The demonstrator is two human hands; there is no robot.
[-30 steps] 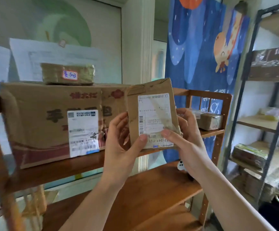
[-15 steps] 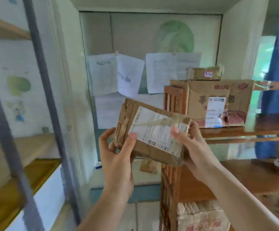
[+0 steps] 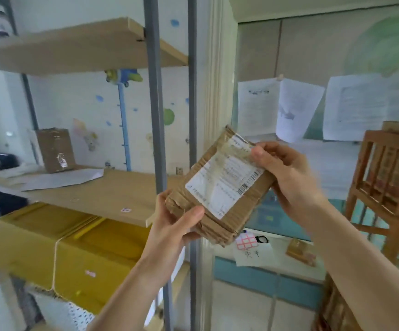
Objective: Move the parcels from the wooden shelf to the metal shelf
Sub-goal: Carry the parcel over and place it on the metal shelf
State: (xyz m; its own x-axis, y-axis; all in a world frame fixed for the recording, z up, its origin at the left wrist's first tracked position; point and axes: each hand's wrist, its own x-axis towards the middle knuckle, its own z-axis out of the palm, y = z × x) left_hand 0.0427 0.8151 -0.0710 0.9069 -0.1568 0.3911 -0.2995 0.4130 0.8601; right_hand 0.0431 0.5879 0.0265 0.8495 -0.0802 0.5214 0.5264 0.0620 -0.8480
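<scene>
The parcel (image 3: pixel 220 187) sat mid-frame, tilted, label up. The left hand (image 3: pixel 177 225) gripped its lower corner and the right hand (image 3: pixel 286 177) its upper edge, likely to steady it toward the metal shelf (image 3: pixel 112 194) at left.

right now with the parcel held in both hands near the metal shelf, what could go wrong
The cardboard parcel is held only by opposite corners, left hand low, right hand high; that grip might slip. A grey upright post stands between it and the shelf board, so it could snag going in.
</scene>
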